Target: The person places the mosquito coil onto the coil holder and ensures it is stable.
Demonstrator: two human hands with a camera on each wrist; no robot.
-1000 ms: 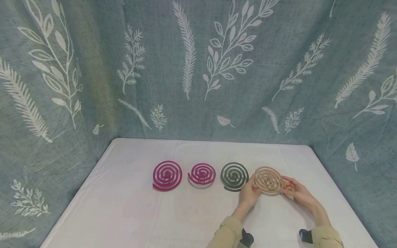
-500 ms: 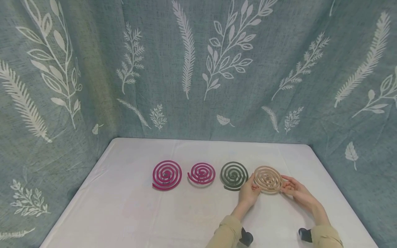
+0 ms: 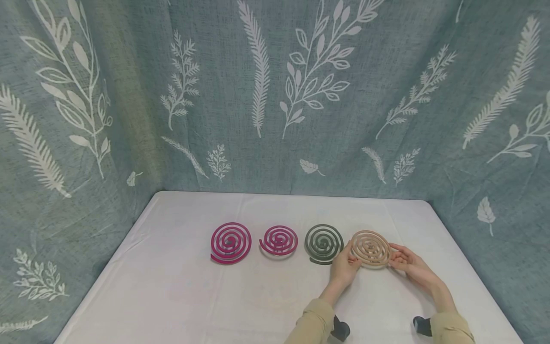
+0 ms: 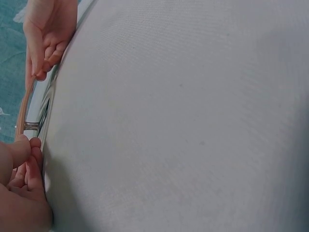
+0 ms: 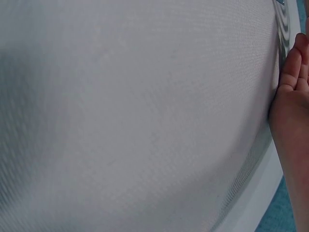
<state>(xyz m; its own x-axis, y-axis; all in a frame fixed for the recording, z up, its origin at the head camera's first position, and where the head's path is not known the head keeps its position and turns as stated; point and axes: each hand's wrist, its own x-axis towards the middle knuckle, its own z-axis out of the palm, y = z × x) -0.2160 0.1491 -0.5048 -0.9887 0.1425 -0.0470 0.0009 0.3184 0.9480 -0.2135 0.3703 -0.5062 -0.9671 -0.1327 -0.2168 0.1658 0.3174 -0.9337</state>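
Observation:
A tan spiral mosquito coil lies between the two hands at the right of the row. The left hand pinches its left edge, and the right hand pinches its right edge. In the left wrist view the coil shows edge-on, with a small brownish piece under it. Fingers of the left hand grip the near end there, the right hand the far end. The right wrist view shows the right hand at its edge, its fingertips partly cut off.
Left of the tan coil, a dark green coil lies close beside the left hand. Farther left are two magenta coils, a smaller and a larger one. All lie on a white-covered table before a leaf-patterned blue-green curtain.

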